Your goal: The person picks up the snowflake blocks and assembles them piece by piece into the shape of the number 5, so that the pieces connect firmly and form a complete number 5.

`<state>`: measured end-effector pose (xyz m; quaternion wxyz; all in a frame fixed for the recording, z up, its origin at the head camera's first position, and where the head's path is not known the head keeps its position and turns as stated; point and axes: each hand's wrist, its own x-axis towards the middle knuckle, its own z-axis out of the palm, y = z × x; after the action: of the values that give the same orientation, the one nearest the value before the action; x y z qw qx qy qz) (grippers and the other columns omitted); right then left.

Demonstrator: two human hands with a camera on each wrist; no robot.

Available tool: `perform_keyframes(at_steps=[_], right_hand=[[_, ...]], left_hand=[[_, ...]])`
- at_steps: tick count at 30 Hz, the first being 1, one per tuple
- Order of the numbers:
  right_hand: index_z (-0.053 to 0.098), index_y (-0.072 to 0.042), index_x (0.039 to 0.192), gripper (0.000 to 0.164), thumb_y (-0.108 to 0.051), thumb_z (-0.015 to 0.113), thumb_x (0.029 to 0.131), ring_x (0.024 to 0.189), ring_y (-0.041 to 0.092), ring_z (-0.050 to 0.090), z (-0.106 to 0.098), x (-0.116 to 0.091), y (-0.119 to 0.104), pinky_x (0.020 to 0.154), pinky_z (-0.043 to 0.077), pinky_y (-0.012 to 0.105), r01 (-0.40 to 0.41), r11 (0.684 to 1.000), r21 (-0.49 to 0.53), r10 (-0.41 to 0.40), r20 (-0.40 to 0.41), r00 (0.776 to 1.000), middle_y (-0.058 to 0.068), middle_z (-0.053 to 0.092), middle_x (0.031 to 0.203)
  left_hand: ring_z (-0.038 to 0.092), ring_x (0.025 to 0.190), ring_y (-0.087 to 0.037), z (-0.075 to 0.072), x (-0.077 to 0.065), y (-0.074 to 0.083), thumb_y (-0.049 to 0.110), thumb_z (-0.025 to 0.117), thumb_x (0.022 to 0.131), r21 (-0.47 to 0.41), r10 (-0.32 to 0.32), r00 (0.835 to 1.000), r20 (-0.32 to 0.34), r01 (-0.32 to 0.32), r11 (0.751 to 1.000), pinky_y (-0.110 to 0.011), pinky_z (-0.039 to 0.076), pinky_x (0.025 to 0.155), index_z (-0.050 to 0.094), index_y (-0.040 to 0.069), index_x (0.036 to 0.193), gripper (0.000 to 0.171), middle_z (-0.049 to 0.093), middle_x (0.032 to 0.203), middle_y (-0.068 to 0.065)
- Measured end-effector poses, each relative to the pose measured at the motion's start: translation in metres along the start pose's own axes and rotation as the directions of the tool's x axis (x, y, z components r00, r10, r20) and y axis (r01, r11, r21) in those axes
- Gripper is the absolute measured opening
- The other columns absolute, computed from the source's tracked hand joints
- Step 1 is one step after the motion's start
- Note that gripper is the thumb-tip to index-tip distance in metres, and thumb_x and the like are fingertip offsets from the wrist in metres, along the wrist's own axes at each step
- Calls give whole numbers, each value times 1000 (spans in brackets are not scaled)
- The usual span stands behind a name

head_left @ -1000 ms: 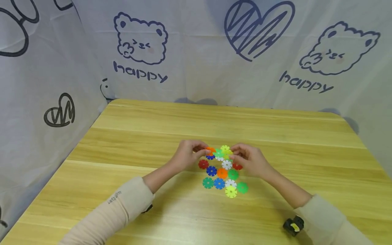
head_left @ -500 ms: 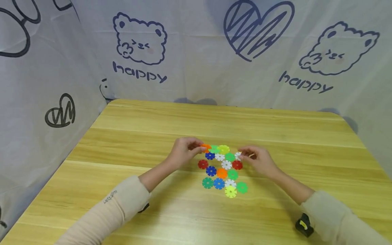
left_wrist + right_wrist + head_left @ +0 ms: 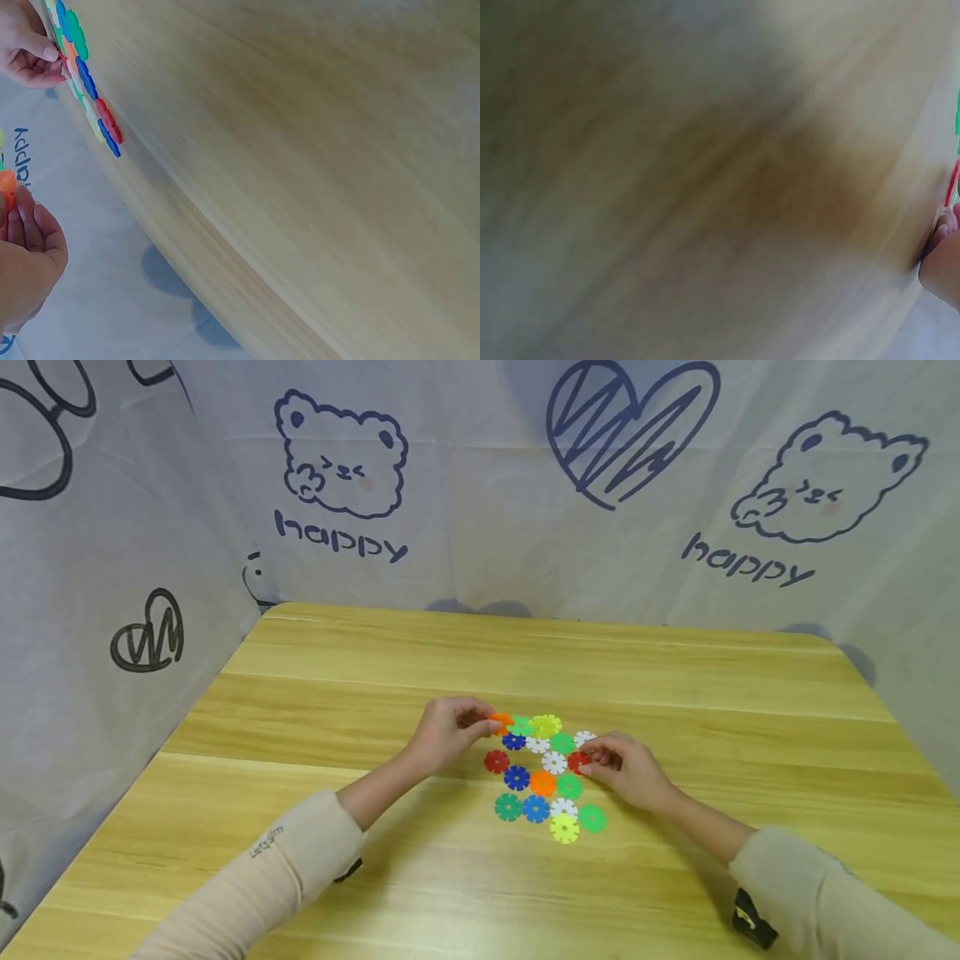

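In the head view my left hand [image 3: 453, 735] pinches an orange notched plastic disc [image 3: 500, 724] between thumb and fingers. A green disc [image 3: 521, 727] and yellow discs [image 3: 546, 726] extend rightward from it in a row. The left wrist view shows the orange disc [image 3: 8, 186] held up off the table. My right hand [image 3: 628, 770] has its thumb and fingertips on a red disc [image 3: 577, 763], partly covering it. Beside that lie a white disc [image 3: 554, 762] and a green disc [image 3: 569, 787]. In the right wrist view the right hand [image 3: 943, 251] shows only at the edge.
Several more discs lie flat on the wooden table [image 3: 420, 877], among them a red one [image 3: 497, 762], a dark blue one [image 3: 517, 778] and a yellow one [image 3: 565, 828]. A printed cloth [image 3: 480, 527] hangs behind the table.
My left hand has moved left with the orange disc and the row on it. The right hand has let go of the row, passed a white disc, and come down to the red disc.
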<state>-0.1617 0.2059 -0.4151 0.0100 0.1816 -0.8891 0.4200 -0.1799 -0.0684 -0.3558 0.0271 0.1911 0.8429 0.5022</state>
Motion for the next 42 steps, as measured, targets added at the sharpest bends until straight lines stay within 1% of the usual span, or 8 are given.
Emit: perform_keyframes(at_steps=[6,12,19,27,30,35,38,42], right_hand=[[66,5,95,19,-2,71,78,70,5,45,1,1,1,57,40,15,-1,1000,-13,1,-16,1000,8,58,80],[62,3,95,19,-4,71,79,73,11,44,2,1,-1,61,40,17,-9,996,-84,11,30,999,7,55,82],[52,0,93,19,-1,68,81,68,10,42,0,-2,-6,57,37,17,-42,999,-35,43,27,999,5,50,75],[59,3,96,12,3,62,84,66,8,47,-6,-5,-16,58,42,18,-72,996,-61,71,-14,997,7,58,76],[61,5,95,10,1,60,86,63,6,46,-10,-5,-22,55,41,18,-106,994,-23,105,-27,994,9,61,75],[59,10,100,16,-1,57,89,58,5,47,-18,-2,-31,50,40,18,-171,979,112,174,-20,985,13,62,75],[58,12,104,19,0,55,89,60,7,52,-22,-1,-35,52,44,19,-199,962,189,204,-6,979,13,62,77],[56,12,110,25,-1,54,90,64,8,56,-27,1,-40,56,49,20,-225,941,253,229,14,973,8,62,77]], left_hand=[[66,79,-32,0,0,2,8,65,85,-4,-10,1000,0,10,1000,-18,51,62,68,-3,92,13,71,85,-16],[66,77,-32,1,0,2,7,65,85,-9,-10,1000,-7,10,1000,-17,51,59,69,-3,91,12,71,84,-16],[66,76,-32,2,-1,2,6,65,85,1,14,1000,-7,-14,1000,-18,51,60,68,-4,91,12,70,83,-17],[66,74,-32,3,-1,0,7,66,85,20,38,999,-9,-38,999,-16,49,57,68,-4,90,13,70,82,-16],[65,72,-32,3,0,1,8,66,85,31,54,998,-18,-53,998,-16,49,56,68,-4,90,13,70,81,-16],[65,73,-32,3,-1,2,6,66,84,30,57,998,-24,-56,998,-16,49,57,68,-4,90,12,70,82,-17],[66,74,-32,3,-1,3,7,66,84,23,50,998,-25,-49,999,-16,50,58,69,-4,90,12,70,83,-16],[66,75,-32,4,-1,3,7,67,84,18,49,998,-27,-49,999,-16,51,59,69,-3,90,12,71,84,-16]])
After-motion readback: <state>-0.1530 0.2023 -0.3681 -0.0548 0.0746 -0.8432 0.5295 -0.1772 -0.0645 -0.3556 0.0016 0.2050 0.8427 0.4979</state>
